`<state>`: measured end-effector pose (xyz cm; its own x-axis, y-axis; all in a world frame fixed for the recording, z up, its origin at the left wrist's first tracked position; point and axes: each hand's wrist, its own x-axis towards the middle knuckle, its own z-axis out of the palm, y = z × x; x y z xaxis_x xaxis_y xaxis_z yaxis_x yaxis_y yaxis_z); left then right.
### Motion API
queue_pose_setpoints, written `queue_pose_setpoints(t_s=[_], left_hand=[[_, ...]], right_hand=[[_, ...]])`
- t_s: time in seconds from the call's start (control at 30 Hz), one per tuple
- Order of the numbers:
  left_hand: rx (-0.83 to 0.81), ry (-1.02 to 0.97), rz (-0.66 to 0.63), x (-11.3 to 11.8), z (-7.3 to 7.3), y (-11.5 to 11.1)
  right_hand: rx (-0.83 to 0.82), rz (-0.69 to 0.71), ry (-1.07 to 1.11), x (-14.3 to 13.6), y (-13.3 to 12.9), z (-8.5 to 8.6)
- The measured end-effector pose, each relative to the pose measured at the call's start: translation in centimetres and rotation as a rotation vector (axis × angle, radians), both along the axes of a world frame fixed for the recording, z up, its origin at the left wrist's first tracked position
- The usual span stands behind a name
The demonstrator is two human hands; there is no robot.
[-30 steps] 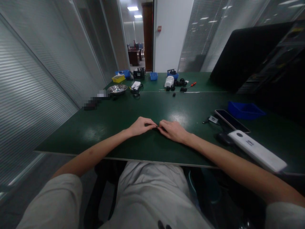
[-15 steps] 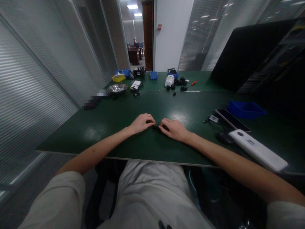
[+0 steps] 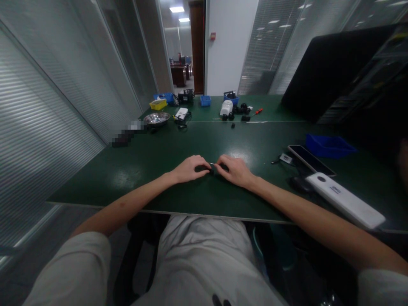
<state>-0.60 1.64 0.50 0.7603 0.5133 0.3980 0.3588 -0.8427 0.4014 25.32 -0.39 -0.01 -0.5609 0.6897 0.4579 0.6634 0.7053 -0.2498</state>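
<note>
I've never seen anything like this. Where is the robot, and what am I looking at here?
There is no robot here, just a person working with two bare hands. The view comes from a camera worn on their head, looking forward and down. The left hand and right hand meet over a green table. Between their fingertips is a small thin thing, too small to name; they seem to be holding it. To the right lie a long white device, a phone-like slab and a blue tray. Farther back are a metal bowl and an orange-handled tool.
</note>
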Motion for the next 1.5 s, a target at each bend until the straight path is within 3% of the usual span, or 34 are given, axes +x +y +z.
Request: queue_pose_setpoints(t_s=[0.2,0.33,0.57,0.73,1.0,1.13,1.3,1.5], left_hand=[[0.192,0.105,-0.100,-0.9,0.0,0.9],[0.216,0.104,-0.066,-1.1,0.0,1.1],[0.122,0.019,0.031,-0.3,0.0,0.5],[-0.045,0.034,0.089,-0.1,0.0,0.8],[-0.168,0.066,0.140,-3.2,0.8,1.1],[-0.070,0.096,0.148,-4.7,1.0,0.3],[0.094,0.166,0.160,-4.8,0.7,-0.2],[0.087,0.165,0.148,-4.6,0.8,0.0]], right_hand=[[-0.003,0.007,-0.008,0.0,0.1,-0.2],[-0.001,0.013,-0.016,0.0,0.0,0.0],[0.009,0.003,-0.021,0.0,0.1,-0.1],[-0.009,0.011,-0.035,0.0,0.1,0.0],[-0.026,0.012,-0.037,0.1,0.0,0.3],[-0.021,0.014,-0.031,0.1,0.0,0.2],[-0.017,0.013,-0.028,0.1,0.0,0.2],[-0.029,0.013,-0.028,0.1,-0.1,0.4]])
